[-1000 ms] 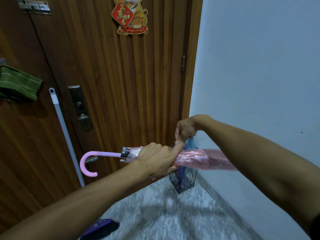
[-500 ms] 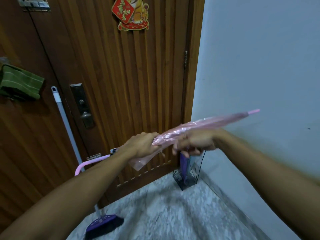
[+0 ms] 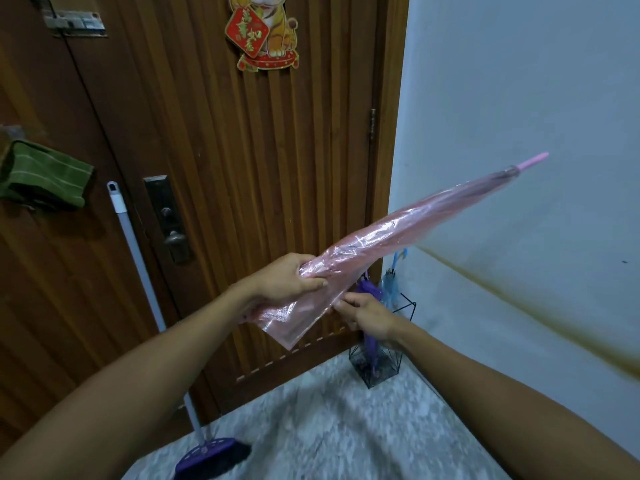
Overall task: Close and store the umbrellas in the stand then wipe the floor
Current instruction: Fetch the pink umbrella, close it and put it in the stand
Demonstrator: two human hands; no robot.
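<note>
Far left, green cloth (image 3: 41, 176) hanging against the wooden door (image 3: 242, 168); beside it, broom (image 3: 152, 306) leaning on the door, purple head down on the pale stone floor (image 3: 329, 427). Higher up on the door, red and gold tiger decoration (image 3: 263, 32). At centre, left hand (image 3: 287, 282) wrapped firmly around the gathered canopy of the pink umbrella (image 3: 408, 230), folded, slanting upward to the right, tip against the grey wall (image 3: 519, 98). Just right and lower, right hand (image 3: 367, 315) pinching the loose lower edge of the pink plastic between fingertips. Behind that hand, wire stand (image 3: 381, 362) in the corner on the floor, with purple umbrella (image 3: 370, 289) and blue umbrella (image 3: 391, 278) upright inside
</note>
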